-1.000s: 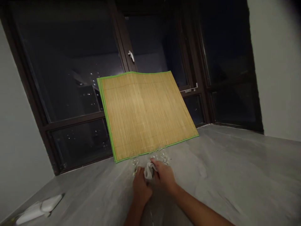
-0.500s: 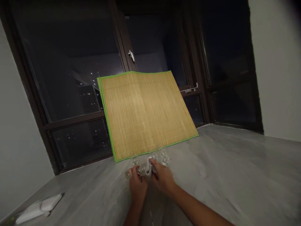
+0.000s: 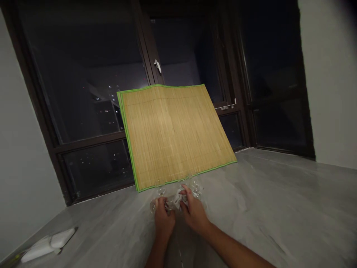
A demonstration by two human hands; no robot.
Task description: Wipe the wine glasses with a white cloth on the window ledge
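My left hand [image 3: 163, 216] is closed around a clear stemmed glass [image 3: 152, 206] held on its side. The round foot of this glass shows left of my fingers, and its bowl points right. My right hand [image 3: 194, 210] grips a crumpled white cloth [image 3: 177, 200] against the bowl end, which the cloth and fingers partly hide. Just beyond my hands stand more clear glasses: one glass [image 3: 161, 190] at the left and another glass [image 3: 196, 187] at the right, with a further one partly hidden behind my right fingers.
A bamboo mat [image 3: 175, 134] with green edging leans against the dark window [image 3: 83, 74]. A white folded bundle [image 3: 47, 244] lies at the left on the grey marbled surface [image 3: 251, 208]. Walls rise at both sides.
My right fingers have shifted on the cloth, which now looks more bunched around the bowl end. My left hand keeps its hold on the glass. The view has moved slightly.
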